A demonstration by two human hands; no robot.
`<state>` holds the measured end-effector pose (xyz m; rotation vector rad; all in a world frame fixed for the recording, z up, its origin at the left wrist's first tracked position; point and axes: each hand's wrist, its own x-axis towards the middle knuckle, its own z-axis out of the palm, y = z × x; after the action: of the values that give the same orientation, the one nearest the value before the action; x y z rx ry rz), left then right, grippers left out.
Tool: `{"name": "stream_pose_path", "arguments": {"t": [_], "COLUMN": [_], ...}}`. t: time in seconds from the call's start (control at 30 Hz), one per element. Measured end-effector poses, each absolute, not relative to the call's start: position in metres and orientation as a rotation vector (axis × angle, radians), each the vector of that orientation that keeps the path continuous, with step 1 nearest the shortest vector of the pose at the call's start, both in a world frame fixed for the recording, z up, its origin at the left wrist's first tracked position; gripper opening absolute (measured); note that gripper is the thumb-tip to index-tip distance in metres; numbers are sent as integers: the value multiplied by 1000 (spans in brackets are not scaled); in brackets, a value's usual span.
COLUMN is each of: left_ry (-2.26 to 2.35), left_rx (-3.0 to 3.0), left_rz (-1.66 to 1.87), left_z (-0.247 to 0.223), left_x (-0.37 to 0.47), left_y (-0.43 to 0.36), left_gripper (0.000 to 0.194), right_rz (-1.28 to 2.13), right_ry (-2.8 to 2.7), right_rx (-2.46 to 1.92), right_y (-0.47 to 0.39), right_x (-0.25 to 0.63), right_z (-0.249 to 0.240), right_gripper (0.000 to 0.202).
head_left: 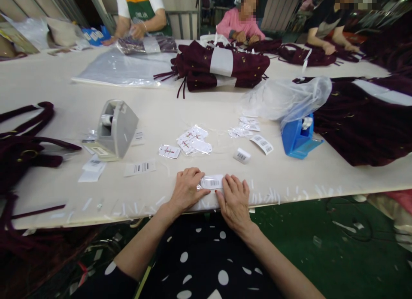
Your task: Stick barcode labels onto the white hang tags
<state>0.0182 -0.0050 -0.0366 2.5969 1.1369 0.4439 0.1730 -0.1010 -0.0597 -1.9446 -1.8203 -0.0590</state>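
A white hang tag [212, 182] with a barcode, in a clear sleeve, lies near the table's front edge between my hands. My left hand [187, 189] is closed on its left end, thumb below and fingers above. My right hand [236, 200] lies flat at its right end, fingers stretched out, the fingertips touching the tag's edge. Just beyond are a heap of white tags [195, 140] with a red mark and a single tag [169, 151]. A curled barcode label [242, 155] and a flat barcode label [262, 144] lie to the right.
A grey tape dispenser [117, 129] stands left, a blue one [296, 138] right beside a clear plastic bag [289, 97]. Maroon bags [222, 67] are piled at the back and right [363, 119]; straps lie left [28, 140]. Several people work across the table.
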Motion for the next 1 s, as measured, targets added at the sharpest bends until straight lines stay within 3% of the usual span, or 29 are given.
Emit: {"name": "stream_pose_path", "arguments": {"t": [0.47, 0.77, 1.0], "left_ry": [1144, 1048, 993], "left_rx": [2517, 1751, 1421], "left_rz": [54, 365, 378], "left_z": [-6, -3, -7], "left_x": [43, 49, 57], "left_y": [8, 1, 0], "left_gripper": [27, 32, 34], "right_rz": [229, 960, 795], "right_ry": [-1596, -988, -1173], "right_rx": [-1728, -1462, -1495], "right_y": [-97, -81, -85], "right_x": [192, 195, 198], "right_z": [-61, -36, -21], "right_gripper": [32, 34, 24]}}
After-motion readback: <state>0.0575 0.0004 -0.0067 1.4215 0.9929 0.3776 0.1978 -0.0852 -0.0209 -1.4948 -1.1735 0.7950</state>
